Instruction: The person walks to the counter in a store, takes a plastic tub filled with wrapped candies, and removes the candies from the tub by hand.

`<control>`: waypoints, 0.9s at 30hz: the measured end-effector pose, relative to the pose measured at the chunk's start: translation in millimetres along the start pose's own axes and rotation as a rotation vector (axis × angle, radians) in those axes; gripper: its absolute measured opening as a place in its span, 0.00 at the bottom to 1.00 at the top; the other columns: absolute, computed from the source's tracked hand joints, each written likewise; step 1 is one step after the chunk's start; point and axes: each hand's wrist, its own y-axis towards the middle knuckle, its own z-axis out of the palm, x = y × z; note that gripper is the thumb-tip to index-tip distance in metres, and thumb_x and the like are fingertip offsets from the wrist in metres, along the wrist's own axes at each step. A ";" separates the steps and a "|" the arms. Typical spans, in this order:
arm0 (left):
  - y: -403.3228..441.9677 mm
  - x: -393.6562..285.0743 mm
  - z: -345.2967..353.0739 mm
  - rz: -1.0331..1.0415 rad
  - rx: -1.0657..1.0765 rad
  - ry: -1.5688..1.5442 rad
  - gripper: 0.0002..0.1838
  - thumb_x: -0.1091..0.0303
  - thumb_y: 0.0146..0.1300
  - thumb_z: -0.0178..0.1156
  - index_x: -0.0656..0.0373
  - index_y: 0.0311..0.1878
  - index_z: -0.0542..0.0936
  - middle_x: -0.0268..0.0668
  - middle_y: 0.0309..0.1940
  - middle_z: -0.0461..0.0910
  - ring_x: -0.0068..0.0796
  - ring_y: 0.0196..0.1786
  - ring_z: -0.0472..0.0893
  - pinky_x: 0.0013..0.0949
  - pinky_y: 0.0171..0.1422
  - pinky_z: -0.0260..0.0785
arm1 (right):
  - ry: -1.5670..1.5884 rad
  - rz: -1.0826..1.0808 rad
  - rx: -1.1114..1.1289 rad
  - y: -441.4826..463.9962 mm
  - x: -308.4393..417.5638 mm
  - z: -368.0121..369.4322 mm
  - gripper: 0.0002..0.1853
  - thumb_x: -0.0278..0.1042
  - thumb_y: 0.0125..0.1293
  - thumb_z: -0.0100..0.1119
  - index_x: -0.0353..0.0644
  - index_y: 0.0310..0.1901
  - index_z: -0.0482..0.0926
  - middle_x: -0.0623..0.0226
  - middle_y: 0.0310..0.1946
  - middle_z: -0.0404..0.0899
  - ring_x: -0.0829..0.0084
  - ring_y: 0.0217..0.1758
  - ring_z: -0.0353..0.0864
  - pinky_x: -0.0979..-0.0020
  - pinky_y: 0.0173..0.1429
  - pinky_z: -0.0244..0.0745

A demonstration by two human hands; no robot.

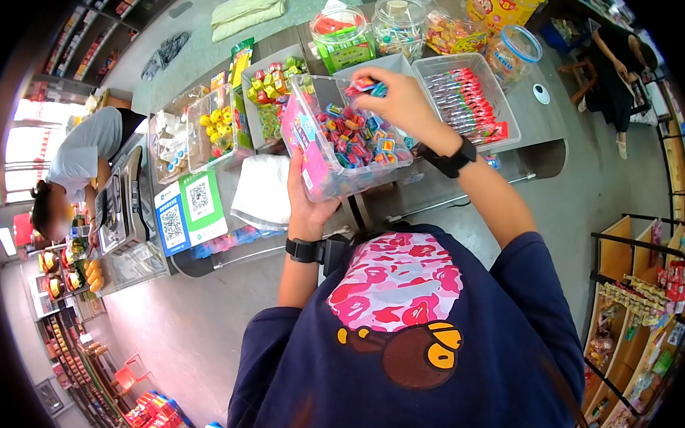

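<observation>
My left hand (310, 200) supports a clear plastic box (349, 185) from its left side and underneath, fingers wrapped round it. A pink label (302, 144) covers the box's left wall. Inside lie many small colourful wrapped candies (362, 141). Above the box's far right part, my right hand (401, 105) pinches a few wrapped candies (365, 86) in red and blue wrappers. The box is tilted towards me at the table's near edge. Just right of it stands a clear tray of red-capped sticks (459, 100).
Behind are several clear jars (400, 31) and a yellow bag (505, 4). To the left are a bin of yellow-green sweets (274, 84), a box of yellow balls (219, 126), a white cloth (262, 190) and QR-code signs (191, 212). One person (91, 158) bends at the left; another (616, 68) sits at the right.
</observation>
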 end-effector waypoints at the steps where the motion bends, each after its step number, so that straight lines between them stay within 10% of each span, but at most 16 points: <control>1: 0.2 -0.3 -0.8 0.002 -0.001 -0.001 0.40 0.35 0.67 0.49 0.50 0.74 0.59 0.42 0.72 0.63 0.53 0.71 0.64 0.70 0.69 0.55 | -0.025 0.040 -0.027 -2.3 -2.4 -7.1 0.17 0.36 0.57 0.66 0.41 0.48 0.80 0.64 0.35 0.83 0.77 0.35 0.81 0.73 0.42 0.75; 17: -9.1 -13.8 -3.9 0.034 -0.030 -0.059 0.30 0.43 0.70 0.52 0.51 0.67 0.69 0.39 0.61 0.75 0.45 0.63 0.74 0.60 0.65 0.66 | -0.429 -0.284 0.195 -44.2 -75.8 22.4 0.08 0.23 0.53 0.59 0.36 0.37 0.79 0.48 0.30 0.80 0.45 0.36 0.80 0.52 0.42 0.75; 18: -10.1 -13.6 -3.2 0.035 -0.030 -0.058 0.30 0.43 0.70 0.52 0.51 0.67 0.69 0.39 0.61 0.75 0.45 0.63 0.74 0.60 0.65 0.66 | -0.488 -0.114 0.318 -47.4 -80.8 19.0 0.12 0.27 0.58 0.56 0.35 0.44 0.80 0.47 0.45 0.79 0.45 0.48 0.78 0.54 0.52 0.73; 22: -17.2 -16.1 15.1 0.046 -0.030 -0.015 0.30 0.42 0.69 0.52 0.51 0.67 0.69 0.38 0.60 0.76 0.43 0.62 0.75 0.56 0.64 0.67 | -0.420 -0.155 0.313 -46.0 -69.4 6.7 0.14 0.26 0.58 0.58 0.36 0.46 0.80 0.48 0.49 0.79 0.45 0.52 0.77 0.57 0.56 0.73; 27: -6.9 -11.6 1.6 0.058 -0.037 0.031 0.30 0.43 0.69 0.52 0.51 0.67 0.69 0.38 0.59 0.76 0.41 0.61 0.75 0.52 0.65 0.67 | -0.039 -0.055 -0.237 -57.9 -28.5 -14.1 0.11 0.20 0.63 0.54 0.39 0.45 0.80 0.57 0.45 0.82 0.57 0.43 0.83 0.66 0.47 0.78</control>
